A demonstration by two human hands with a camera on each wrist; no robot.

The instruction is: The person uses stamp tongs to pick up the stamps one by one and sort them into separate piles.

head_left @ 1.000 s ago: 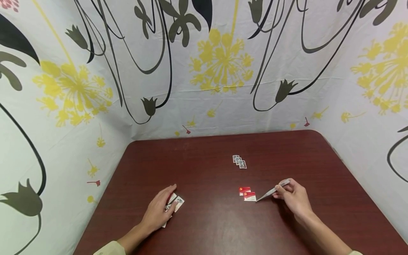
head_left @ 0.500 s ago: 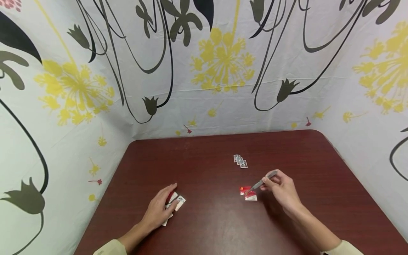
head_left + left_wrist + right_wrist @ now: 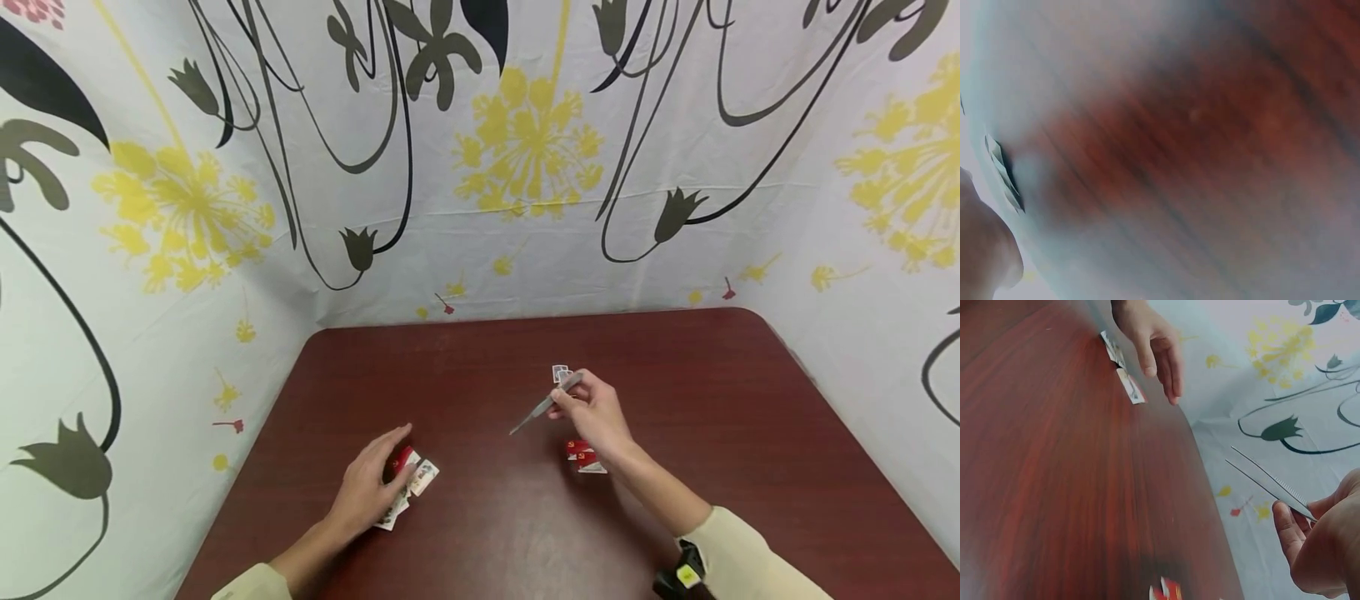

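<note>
My right hand (image 3: 597,412) pinches a pair of metal tweezers (image 3: 542,407) above the middle of the table. In the right wrist view the prongs of the tweezers (image 3: 1265,480) stand apart with nothing between them. My left hand (image 3: 372,482), its fingers extended, is over a small group of stamp-like paper pieces (image 3: 424,477) on the left; it hides part of them. One piece there shows red. Overlapping red-and-white pieces (image 3: 592,467) lie below my right wrist. Small grey-white pieces (image 3: 559,372) lie farther back, partly covered by my right hand.
The dark red-brown table (image 3: 450,375) has rounded back corners. A white cloth with printed flowers (image 3: 420,192) hangs behind it and along both sides. A black strap device (image 3: 681,570) sits on my right wrist. The left wrist view is mostly blurred table.
My right hand has carried the tweezers leftward, from beside the red-and-white pieces, across them, to the table's middle. My left hand has lifted slightly, showing more of the pieces beneath it.
</note>
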